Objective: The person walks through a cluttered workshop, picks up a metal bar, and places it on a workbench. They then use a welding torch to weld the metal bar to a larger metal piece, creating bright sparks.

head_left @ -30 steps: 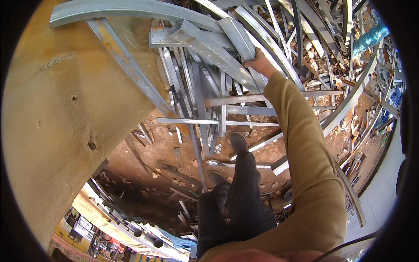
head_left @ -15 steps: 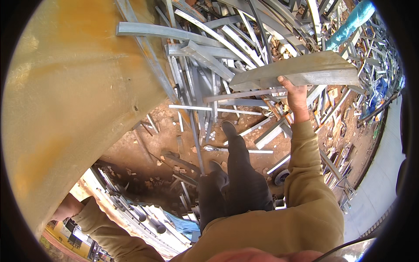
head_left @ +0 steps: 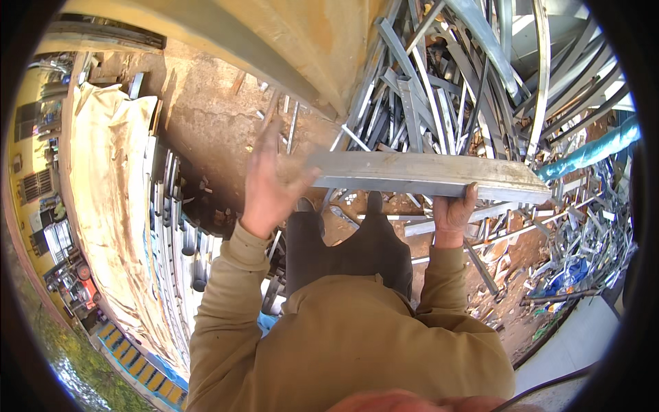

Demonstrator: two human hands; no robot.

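Note:
A thick grey metal bar (head_left: 412, 172), square in section with a slanted right end, lies crosswise in front of me at about knee height in the picture. My right hand (head_left: 453, 209) grips it from below near its right part, thumb up against the near face. Close to the bar's left end is my left hand (head_left: 269, 185), raised and smeared by motion, with its fingers stretched out and thumb apart. It holds nothing. Whether the thumb touches the bar's end is unclear.
A tangled heap of metal profiles (head_left: 412, 103) rises beyond the bar. At upper left hangs a large yellowish panel (head_left: 274, 34). Stacked long tubes and a beige tarpaulin (head_left: 110, 192) lie to my left. Small metal scrap (head_left: 597, 233) covers the right side, below a teal wrapped pole (head_left: 590, 147).
My view has swung left. My left hand has come from the panel's lower edge to the bar's left end. The bar, still in my right hand, has come nearer to my body.

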